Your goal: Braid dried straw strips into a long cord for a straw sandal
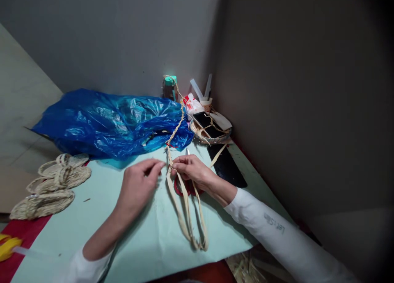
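Note:
A plaited straw braid (176, 131) runs from the jar at the back down to my hands, and its loose flat strands (181, 217) hang in long loops over the table front. My right hand (192, 170) is closed, pinching the lower end of the braid where the strands part. Just left of that spot is my left hand (138, 186), thumb and fingers pressed together; what they hold, if anything, cannot be made out. Under my right hand lie scissors with red handles (177, 188), partly hidden, blade tip showing behind the fingers.
A crumpled blue plastic bag (113, 119) covers the back left. Woven straw sandals (43, 203) lie at the left edge. On the right are a black phone-like slab (229, 168) and a basket (201, 138) holding another dark device. A green-lidded jar (170, 88) stands by the wall.

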`<state>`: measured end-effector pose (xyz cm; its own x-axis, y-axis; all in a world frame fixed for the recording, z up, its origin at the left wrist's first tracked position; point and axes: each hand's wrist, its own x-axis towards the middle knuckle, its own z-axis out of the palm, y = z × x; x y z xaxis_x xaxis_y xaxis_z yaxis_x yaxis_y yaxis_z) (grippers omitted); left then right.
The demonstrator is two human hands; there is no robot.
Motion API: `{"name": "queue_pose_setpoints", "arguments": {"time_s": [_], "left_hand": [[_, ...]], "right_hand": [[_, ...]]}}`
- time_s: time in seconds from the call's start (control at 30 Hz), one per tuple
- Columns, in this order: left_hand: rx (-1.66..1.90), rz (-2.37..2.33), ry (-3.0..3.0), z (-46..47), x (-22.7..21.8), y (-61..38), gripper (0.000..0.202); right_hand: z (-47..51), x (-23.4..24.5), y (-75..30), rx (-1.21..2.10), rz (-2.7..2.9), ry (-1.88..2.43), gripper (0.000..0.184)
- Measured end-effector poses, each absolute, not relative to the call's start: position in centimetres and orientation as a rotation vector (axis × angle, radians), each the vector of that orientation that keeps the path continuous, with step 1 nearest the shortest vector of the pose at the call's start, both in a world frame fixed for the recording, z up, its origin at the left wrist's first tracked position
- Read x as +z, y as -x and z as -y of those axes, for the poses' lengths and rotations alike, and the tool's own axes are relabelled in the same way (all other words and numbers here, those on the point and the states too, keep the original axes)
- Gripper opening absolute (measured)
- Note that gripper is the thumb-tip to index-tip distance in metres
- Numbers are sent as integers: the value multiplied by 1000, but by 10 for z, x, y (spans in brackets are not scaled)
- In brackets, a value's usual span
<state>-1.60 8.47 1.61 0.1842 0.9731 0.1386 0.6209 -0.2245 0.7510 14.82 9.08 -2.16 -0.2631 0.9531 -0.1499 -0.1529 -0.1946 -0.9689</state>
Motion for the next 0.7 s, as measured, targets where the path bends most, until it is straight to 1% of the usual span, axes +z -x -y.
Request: {"name": "queue_pose_setpoints", "arguments": {"time_s": [0.07, 0.17, 0.23, 0.47, 0.5, 0.57, 0.7], "left_hand": [[873, -1268, -1607, -101, 11, 16, 18], [655, -941, -1251, -115, -2, 9, 20], [592, -878, -1139, -118, -9, 5, 22], [625, -910, -1106, -115, -16, 9, 27], [629, -915, -1109, -114, -15, 9, 29], [644, -959, -1119, -112, -14, 8, 30], [709, -1169, -1263, -107, -17, 3, 23]], "right_hand": [[-90, -22, -147, 1629, 1163, 1053, 13], [-88, -23, -147, 1605, 1189, 1049, 16], [-88, -24, -149, 1523, 1296, 1089, 18], [-85, -14, -156, 1064, 1876, 1265, 23], [-82, -11, -156, 994, 1942, 1301, 22], [-77, -4, -154, 826, 2072, 1456, 16], [-70, 5, -147, 434, 2316, 1786, 22]]}}
